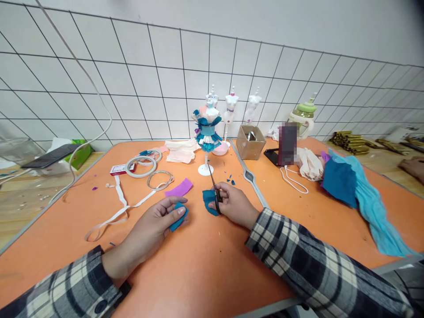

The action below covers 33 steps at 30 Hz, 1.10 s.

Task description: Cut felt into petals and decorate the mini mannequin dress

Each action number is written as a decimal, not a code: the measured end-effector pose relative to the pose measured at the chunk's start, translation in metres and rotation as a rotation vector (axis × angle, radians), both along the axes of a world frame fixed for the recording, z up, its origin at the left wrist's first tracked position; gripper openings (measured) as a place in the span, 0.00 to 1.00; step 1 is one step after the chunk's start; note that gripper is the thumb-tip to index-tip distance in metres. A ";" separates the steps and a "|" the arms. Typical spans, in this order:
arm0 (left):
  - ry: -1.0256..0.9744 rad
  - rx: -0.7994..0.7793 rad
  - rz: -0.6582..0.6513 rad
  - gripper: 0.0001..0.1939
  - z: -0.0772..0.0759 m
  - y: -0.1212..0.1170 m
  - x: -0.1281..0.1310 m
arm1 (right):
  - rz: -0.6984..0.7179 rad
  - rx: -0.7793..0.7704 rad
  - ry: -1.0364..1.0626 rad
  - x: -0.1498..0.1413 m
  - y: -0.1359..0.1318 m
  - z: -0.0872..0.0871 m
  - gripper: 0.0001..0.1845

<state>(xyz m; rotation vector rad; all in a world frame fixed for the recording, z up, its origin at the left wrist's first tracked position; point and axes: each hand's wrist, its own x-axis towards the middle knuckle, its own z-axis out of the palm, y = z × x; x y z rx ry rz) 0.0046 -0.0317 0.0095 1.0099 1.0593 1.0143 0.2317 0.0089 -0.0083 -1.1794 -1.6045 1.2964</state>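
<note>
My left hand (165, 219) is closed on a small piece of teal crepe paper (179, 216), pinched between thumb and fingers. In my right hand (233, 203) is a pair of scissors (217, 201), its blades pointing away from me. Another teal piece (208, 201) lies by the scissors, under their handles; whether my right fingers touch it I cannot tell. A purple paper strip (179, 188) rests on the table just beyond my left hand. Farther back stands a small white mannequin dressed in a teal and white ruffled outfit (208, 131).
Rolls of tape (141, 167) and a loose white strip (121, 194) lie at left. Behind are bare mannequins (231, 106), a cardboard box (251, 143) and a phone (288, 143). Teal and light blue crepe paper (371, 203) spreads at right. Someone's hand (412, 168) shows at the right edge.
</note>
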 end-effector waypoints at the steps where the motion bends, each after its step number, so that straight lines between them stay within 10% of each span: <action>1: 0.032 0.009 -0.001 0.18 -0.001 0.000 -0.001 | -0.006 0.084 -0.078 0.004 0.006 -0.002 0.20; 9: 0.125 0.107 0.054 0.17 -0.001 0.000 -0.003 | -0.107 0.210 0.025 0.008 0.012 -0.004 0.20; 16: 0.150 0.063 0.042 0.19 0.000 -0.001 -0.001 | 0.065 0.280 -0.417 0.013 0.004 0.002 0.16; 33: 0.361 0.295 -0.065 0.23 0.006 -0.005 0.012 | 0.192 -0.323 0.351 -0.036 -0.043 0.015 0.30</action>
